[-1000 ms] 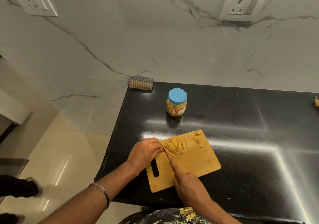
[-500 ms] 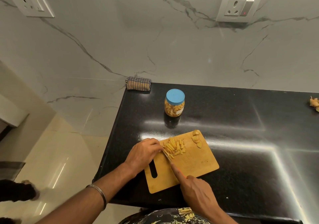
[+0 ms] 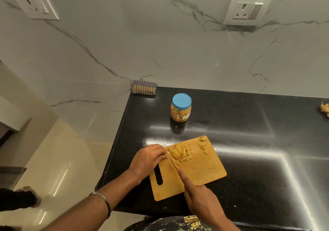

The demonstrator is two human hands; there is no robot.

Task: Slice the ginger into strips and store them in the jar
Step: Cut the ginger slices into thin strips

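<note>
A wooden cutting board [image 3: 204,170] lies on the black counter [image 3: 249,141]. On its far part sits a pile of yellow ginger strips [image 3: 180,152], with a few ginger slices [image 3: 203,144] at the far corner. My left hand [image 3: 147,159] presses its fingertips on a ginger piece at the pile's left edge; the piece is mostly hidden. My right hand [image 3: 201,200] grips a knife [image 3: 173,163], index finger along its spine, blade against the left fingertips. A clear jar [image 3: 180,109] with a blue lid, holding ginger, stands beyond the board.
A folded checked cloth [image 3: 144,87] lies at the counter's back left corner. More ginger [image 3: 324,108] sits at the far right edge. The counter's left edge drops to a tiled floor, where a person's foot [image 3: 26,197] shows. Marble wall with two sockets behind.
The view has shifted slightly. My right hand has drawn back a little toward me with the knife; my left hand stays on the ginger.
</note>
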